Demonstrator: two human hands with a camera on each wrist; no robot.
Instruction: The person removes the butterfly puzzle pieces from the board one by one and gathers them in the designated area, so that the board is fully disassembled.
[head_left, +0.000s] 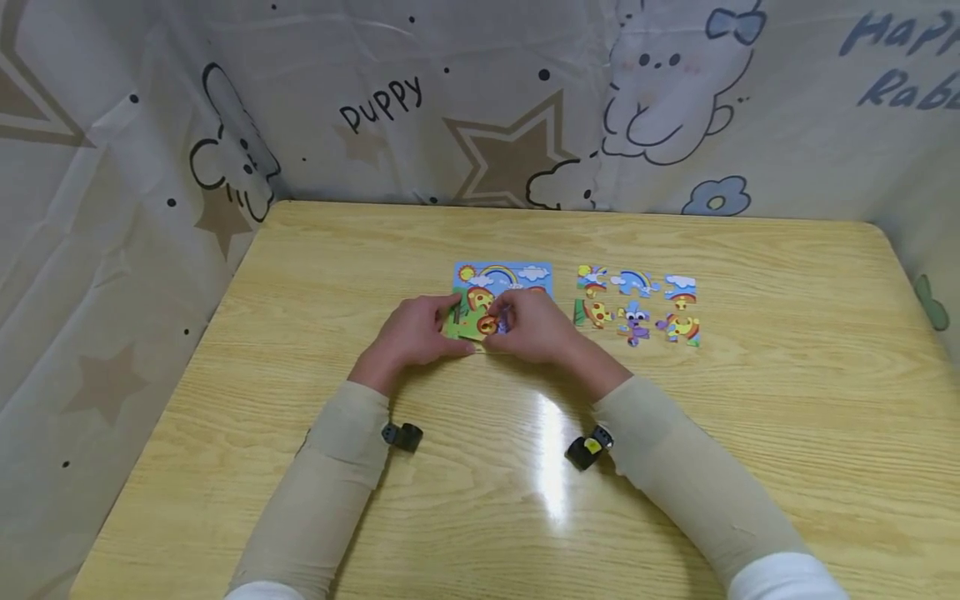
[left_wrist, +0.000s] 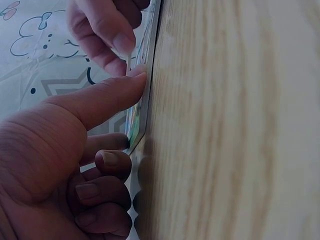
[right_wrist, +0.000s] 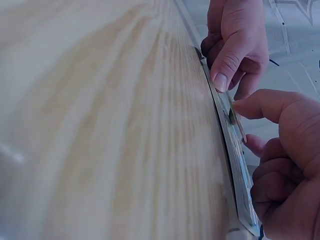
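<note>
A small jigsaw puzzle board point(head_left: 502, 271) with a sun, a rainbow and cartoon animals lies flat mid-table. My left hand point(head_left: 420, 333) holds its left side, with the thumb at the near edge and the index finger farther up; the other fingers curl beside it in the left wrist view. My right hand point(head_left: 536, 327) pinches a thin puzzle piece point(right_wrist: 239, 122) between thumb and index finger, tilted over the board's lower part. The right hand hides much of the board. Orange and green artwork point(head_left: 476, 321) shows between the hands.
To the right of the board, several loose puzzle pieces point(head_left: 636, 323) lie spread in two rows on the wooden table point(head_left: 480, 500). A printed cloth point(head_left: 480, 108) hangs behind the table and along its left side. A bright light reflection lies between the forearms.
</note>
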